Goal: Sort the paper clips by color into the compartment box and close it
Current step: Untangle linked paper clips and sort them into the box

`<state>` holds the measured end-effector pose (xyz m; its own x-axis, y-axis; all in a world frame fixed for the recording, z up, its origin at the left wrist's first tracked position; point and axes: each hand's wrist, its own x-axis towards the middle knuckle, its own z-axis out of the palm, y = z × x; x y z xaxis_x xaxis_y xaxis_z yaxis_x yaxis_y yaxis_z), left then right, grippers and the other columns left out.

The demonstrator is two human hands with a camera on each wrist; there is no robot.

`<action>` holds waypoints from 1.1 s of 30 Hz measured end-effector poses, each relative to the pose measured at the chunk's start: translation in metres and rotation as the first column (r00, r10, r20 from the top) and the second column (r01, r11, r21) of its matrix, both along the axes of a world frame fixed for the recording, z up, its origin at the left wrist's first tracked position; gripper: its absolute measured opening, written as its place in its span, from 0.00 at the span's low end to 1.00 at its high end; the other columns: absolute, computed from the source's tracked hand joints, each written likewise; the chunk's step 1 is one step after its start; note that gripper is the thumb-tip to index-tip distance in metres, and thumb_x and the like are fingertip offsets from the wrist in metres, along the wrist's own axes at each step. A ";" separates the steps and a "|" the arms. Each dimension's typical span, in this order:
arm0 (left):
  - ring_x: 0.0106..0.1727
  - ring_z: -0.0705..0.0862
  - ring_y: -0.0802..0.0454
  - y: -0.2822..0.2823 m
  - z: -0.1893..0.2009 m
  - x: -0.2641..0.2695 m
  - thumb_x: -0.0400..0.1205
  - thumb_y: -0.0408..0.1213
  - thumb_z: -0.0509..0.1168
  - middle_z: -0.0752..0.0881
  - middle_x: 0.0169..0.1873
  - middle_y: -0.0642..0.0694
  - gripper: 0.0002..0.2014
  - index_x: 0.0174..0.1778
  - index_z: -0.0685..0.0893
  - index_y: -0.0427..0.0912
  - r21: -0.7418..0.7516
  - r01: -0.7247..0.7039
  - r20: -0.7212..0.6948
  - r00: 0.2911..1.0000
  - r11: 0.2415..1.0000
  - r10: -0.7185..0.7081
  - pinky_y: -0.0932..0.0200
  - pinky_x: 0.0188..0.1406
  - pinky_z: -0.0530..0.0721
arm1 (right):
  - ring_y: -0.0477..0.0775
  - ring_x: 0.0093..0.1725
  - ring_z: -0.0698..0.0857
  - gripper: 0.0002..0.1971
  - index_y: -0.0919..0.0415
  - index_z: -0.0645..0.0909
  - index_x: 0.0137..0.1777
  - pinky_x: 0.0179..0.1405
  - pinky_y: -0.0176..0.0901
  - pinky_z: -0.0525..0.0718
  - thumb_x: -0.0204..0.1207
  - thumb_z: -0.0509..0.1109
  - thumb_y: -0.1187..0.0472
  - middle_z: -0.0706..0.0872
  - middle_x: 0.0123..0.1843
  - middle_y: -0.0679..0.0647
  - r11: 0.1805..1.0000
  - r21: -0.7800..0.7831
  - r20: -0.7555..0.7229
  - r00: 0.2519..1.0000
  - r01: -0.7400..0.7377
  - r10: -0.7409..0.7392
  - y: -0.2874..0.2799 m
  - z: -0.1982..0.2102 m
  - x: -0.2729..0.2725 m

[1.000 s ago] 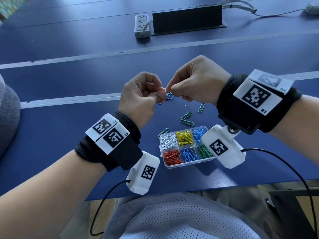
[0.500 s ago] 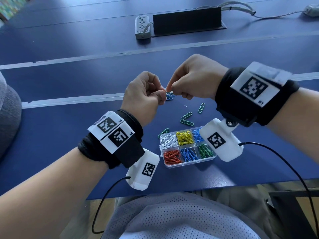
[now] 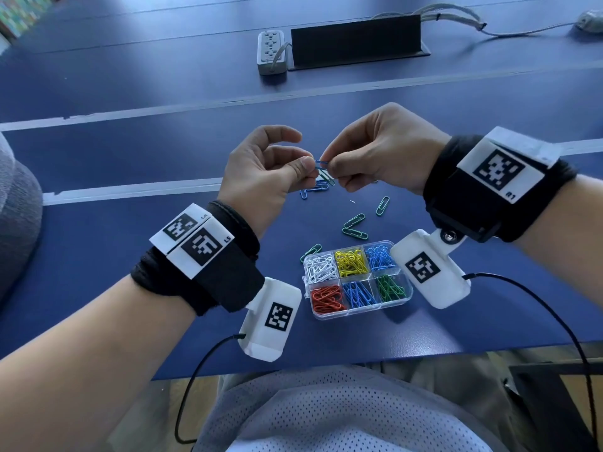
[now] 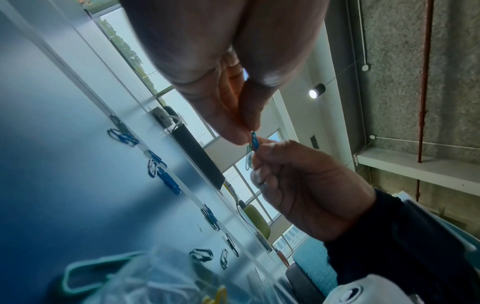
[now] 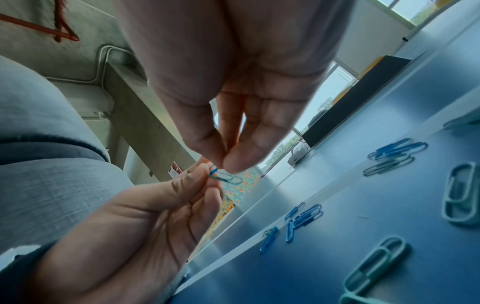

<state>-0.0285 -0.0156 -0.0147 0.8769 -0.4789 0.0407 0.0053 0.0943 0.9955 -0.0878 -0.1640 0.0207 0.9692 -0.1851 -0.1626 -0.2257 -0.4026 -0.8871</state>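
Above the blue table, my left hand (image 3: 305, 171) and right hand (image 3: 332, 164) pinch a blue paper clip (image 3: 321, 163) hooked into a green clip (image 3: 327, 177). In the left wrist view, my left hand (image 4: 246, 131) pinches the blue clip (image 4: 254, 140) from above and my right hand (image 4: 259, 150) pinches it from below. The green clip (image 5: 230, 178) sticks out under my right hand (image 5: 226, 162). The clear compartment box (image 3: 362, 313) lies open near the table's front edge with white, yellow, blue, red and green clips sorted in it. My right wrist camera hides its right end.
Loose blue clips (image 3: 315, 187) lie below my hands. Green clips lie between the hands and the box (image 3: 354, 225), one further right (image 3: 382, 205), and one at the box's left corner (image 3: 310, 251). A power strip (image 3: 270, 52) and a black cable flap (image 3: 357, 40) sit far back.
My fingertips have drawn a little apart, so the two joined clips now show between them. My left forefinger has lifted. The box and the loose clips have not moved.
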 end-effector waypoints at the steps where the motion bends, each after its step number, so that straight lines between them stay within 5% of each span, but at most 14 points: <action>1: 0.26 0.85 0.56 0.000 0.000 0.000 0.76 0.17 0.65 0.85 0.27 0.49 0.14 0.43 0.78 0.43 -0.011 0.006 -0.009 1.000 1.000 -0.006 0.63 0.34 0.87 | 0.44 0.24 0.82 0.06 0.62 0.88 0.36 0.28 0.32 0.86 0.71 0.71 0.71 0.84 0.29 0.57 1.000 0.003 0.011 1.000 0.014 -0.014 0.000 -0.001 0.000; 7: 0.29 0.84 0.53 0.002 -0.001 0.000 0.73 0.17 0.68 0.86 0.26 0.52 0.17 0.46 0.81 0.45 -0.003 0.035 0.041 0.999 0.999 -0.034 0.61 0.38 0.86 | 0.48 0.26 0.79 0.05 0.65 0.85 0.35 0.27 0.34 0.83 0.69 0.69 0.72 0.81 0.28 0.56 0.999 0.022 0.033 0.999 0.027 -0.028 0.005 -0.008 0.000; 12: 0.30 0.85 0.54 0.001 0.001 0.001 0.74 0.16 0.66 0.85 0.28 0.51 0.15 0.44 0.80 0.43 -0.072 -0.010 0.023 1.000 0.997 0.011 0.62 0.39 0.86 | 0.47 0.30 0.83 0.06 0.60 0.84 0.39 0.40 0.39 0.89 0.73 0.72 0.71 0.84 0.31 0.52 0.964 0.265 -0.014 1.000 0.000 0.004 0.002 -0.008 0.000; 14: 0.30 0.85 0.54 0.000 0.002 0.001 0.75 0.16 0.65 0.85 0.28 0.50 0.15 0.44 0.80 0.42 -0.084 -0.022 -0.006 1.000 0.996 0.022 0.63 0.38 0.87 | 0.47 0.29 0.85 0.05 0.63 0.85 0.40 0.37 0.37 0.90 0.72 0.72 0.73 0.86 0.30 0.52 0.951 0.310 0.001 1.000 -0.022 0.023 0.001 -0.007 0.000; 21: 0.27 0.84 0.55 0.001 0.003 0.000 0.75 0.22 0.68 0.84 0.23 0.54 0.10 0.38 0.85 0.44 0.117 -0.003 0.116 0.993 0.993 -0.011 0.58 0.39 0.88 | 0.47 0.27 0.83 0.08 0.60 0.86 0.38 0.30 0.33 0.86 0.70 0.74 0.73 0.85 0.26 0.51 0.981 0.193 0.091 0.995 0.011 -0.029 -0.003 -0.003 0.004; 33: 0.27 0.86 0.56 0.001 0.004 -0.001 0.79 0.26 0.64 0.84 0.29 0.45 0.09 0.38 0.83 0.43 0.138 0.018 0.060 0.998 0.990 -0.026 0.62 0.32 0.88 | 0.48 0.29 0.80 0.11 0.56 0.88 0.39 0.30 0.33 0.82 0.74 0.69 0.71 0.83 0.34 0.60 0.999 0.022 0.094 0.995 -0.047 0.045 0.001 -0.003 0.001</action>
